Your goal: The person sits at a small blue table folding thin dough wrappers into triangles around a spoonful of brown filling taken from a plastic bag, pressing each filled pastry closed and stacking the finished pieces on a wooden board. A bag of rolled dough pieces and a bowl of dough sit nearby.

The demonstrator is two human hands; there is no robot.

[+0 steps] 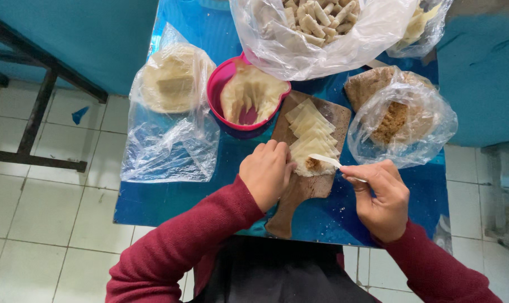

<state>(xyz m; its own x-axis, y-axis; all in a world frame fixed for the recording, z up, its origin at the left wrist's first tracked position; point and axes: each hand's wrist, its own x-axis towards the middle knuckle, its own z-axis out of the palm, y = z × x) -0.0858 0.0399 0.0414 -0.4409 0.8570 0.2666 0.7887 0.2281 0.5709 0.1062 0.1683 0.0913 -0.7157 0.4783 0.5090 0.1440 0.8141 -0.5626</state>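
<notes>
Pale floor tiles surround a small blue table [170, 196], seen from above, with a dark metal frame off to the left. Nearest the front edge, two hands in dark red sleeves work over a wooden cutting board [305, 188] whose handle points toward the person. Resting knuckles-up on the board's left side, the left hand [267, 171] has its fingers curled loosely, their tips touching the closest wrapper; it grips nothing. Pinched between thumb and fingertips of the right hand [382, 193] is a white plastic spoon [328, 161], its bowl laid over a dab of brown filling [313, 164] on that wrapper. Overlapping pale dough wrappers [310, 132] run in a row up the board toward its far end. Just beyond the board's left side stands a pink bowl [218, 84] lined with pale dough. Toward the left edge lies a clear bag of round dough sheets [173, 78]; toward the right edge, a bag of brown crumbly filling [397, 120]. At the far edge sits a large bag of rolled pieces [319, 19].
</notes>
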